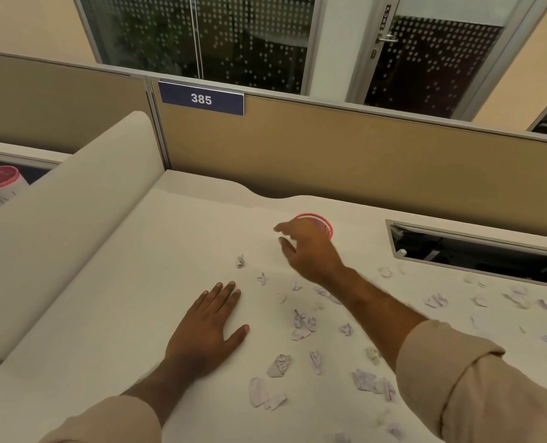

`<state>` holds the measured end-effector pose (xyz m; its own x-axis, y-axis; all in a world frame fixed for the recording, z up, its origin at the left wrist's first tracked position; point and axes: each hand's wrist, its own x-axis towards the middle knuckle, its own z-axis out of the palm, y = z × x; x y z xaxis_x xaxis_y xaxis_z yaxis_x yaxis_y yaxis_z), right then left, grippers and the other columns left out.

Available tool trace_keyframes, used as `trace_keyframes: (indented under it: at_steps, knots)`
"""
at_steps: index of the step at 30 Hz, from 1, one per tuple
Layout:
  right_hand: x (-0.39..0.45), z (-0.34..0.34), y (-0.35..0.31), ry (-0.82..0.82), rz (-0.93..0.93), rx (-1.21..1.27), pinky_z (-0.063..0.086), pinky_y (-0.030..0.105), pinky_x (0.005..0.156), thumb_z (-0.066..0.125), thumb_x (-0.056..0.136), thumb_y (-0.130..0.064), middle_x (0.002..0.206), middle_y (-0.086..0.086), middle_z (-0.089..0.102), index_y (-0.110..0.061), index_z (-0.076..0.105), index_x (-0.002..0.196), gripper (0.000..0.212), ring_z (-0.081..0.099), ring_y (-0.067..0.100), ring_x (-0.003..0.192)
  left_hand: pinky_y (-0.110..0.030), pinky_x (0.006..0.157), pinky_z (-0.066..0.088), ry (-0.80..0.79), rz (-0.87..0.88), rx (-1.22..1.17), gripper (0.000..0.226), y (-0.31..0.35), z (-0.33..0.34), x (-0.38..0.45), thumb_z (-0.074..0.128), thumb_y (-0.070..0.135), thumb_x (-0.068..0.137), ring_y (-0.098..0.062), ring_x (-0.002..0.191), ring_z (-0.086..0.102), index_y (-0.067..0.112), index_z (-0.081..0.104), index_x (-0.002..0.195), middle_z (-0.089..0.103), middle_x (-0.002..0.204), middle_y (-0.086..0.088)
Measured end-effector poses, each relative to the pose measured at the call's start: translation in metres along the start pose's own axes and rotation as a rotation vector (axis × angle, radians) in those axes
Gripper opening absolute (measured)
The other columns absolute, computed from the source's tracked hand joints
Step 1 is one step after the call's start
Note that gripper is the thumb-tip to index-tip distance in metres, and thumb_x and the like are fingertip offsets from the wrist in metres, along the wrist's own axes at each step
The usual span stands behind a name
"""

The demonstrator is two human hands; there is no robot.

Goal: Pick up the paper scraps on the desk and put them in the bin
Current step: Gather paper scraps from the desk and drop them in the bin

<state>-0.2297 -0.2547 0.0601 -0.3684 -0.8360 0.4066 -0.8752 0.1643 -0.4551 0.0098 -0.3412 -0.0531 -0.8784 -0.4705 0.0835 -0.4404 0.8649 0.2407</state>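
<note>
Sleeves [476,388] sit closest, then scraps [302,324] spread on the counter [122,298] between the flat left hand [206,327] and the right hand [310,247], whose loose, apart, empty fingers [280,227] hang by the red bin [325,222].

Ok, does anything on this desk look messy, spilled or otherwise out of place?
Yes. Torn and crumpled paper scraps are scattered over the desk, mostly centre and right, none gathered. The small red mesh bin stands upright behind the right hand. The left hand lies flat. Nothing looks damaged.

Paper scraps [278,366] littering white desk [138,282]
</note>
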Motion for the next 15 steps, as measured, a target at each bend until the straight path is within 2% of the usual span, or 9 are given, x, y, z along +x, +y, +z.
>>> trace_keyframes:
  at_steps: [4, 8, 11, 15]
  knots:
    - [-0.014, 0.037, -0.012, -0.32, 0.059, -0.062, 0.039, 0.035, 0.104, 0.053, 0.09, -0.017, 0.133, 0.001, 0.054, -0.019, 0.053, 0.131, 0.041, 0.046, 0.021, 0.122, -0.025, 0.119, -0.008, 0.005, 0.001, -0.008, 0.074, 0.0, 0.002, 0.0, 0.017, 0.069, 0.092, 0.0, 0.146, -0.014, 0.031, 0.007, 0.155, -0.006, 0.161, 0.018]
    - [-0.012, 0.072, -0.022, -0.515, 0.075, -0.126, 0.03, 0.039, 0.11, 0.049, 0.094, -0.026, 0.152, 0.003, 0.033, -0.021, 0.039, 0.142, 0.05, 0.031, 0.024, 0.136, -0.024, 0.119, -0.008, 0.01, 0.005, -0.003, 0.074, -0.001, 0.002, 0.0, 0.018, 0.07, 0.093, -0.001, 0.147, -0.011, 0.031, 0.009, 0.155, -0.003, 0.161, 0.018]
    - [-0.011, 0.091, -0.025, -0.602, 0.054, -0.197, 0.024, 0.042, 0.114, 0.042, 0.098, -0.031, 0.159, 0.005, 0.018, -0.018, 0.028, 0.148, 0.053, 0.019, 0.025, 0.144, -0.025, 0.119, -0.006, 0.017, 0.009, -0.018, 0.074, -0.001, 0.002, 0.001, 0.018, 0.07, 0.093, 0.0, 0.147, -0.009, 0.032, 0.004, 0.155, 0.0, 0.161, 0.017]
    - [-0.017, 0.093, -0.019, -0.619, -0.024, -0.25, 0.023, 0.041, 0.116, 0.037, 0.101, -0.028, 0.159, 0.008, 0.018, -0.012, 0.029, 0.147, 0.05, 0.019, 0.027, 0.144, -0.023, 0.119, -0.009, 0.021, 0.012, -0.007, 0.074, -0.002, 0.002, 0.001, 0.018, 0.07, 0.093, 0.0, 0.147, -0.011, 0.032, 0.006, 0.155, -0.002, 0.16, 0.018]
